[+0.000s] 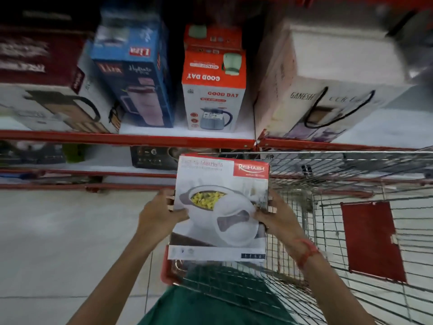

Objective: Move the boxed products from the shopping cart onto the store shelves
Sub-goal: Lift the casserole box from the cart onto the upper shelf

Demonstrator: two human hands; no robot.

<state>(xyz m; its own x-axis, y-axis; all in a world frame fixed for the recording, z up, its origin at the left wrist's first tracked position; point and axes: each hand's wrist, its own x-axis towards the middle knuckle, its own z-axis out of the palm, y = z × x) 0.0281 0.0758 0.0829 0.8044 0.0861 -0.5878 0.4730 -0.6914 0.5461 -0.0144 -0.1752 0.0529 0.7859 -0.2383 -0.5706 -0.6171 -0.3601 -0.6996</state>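
I hold a white Rishabh box (220, 207) with a casserole picture and a red logo corner, face up, in front of me. My left hand (159, 212) grips its left edge and my right hand (273, 215) grips its right edge. The box hangs over the front left corner of the wire shopping cart (339, 207), just below the red-edged shelf (131, 138). The part of the cart basket I can see holds no boxes.
On the shelf stand a blue Liza flask box (136, 73), an orange Good Day kettle box (214, 95), a white Ganesh box (323, 85) and a kettle box (54, 106) at left. A dark box (152, 157) sits on the lower shelf. A red panel (372, 240) hangs in the cart.
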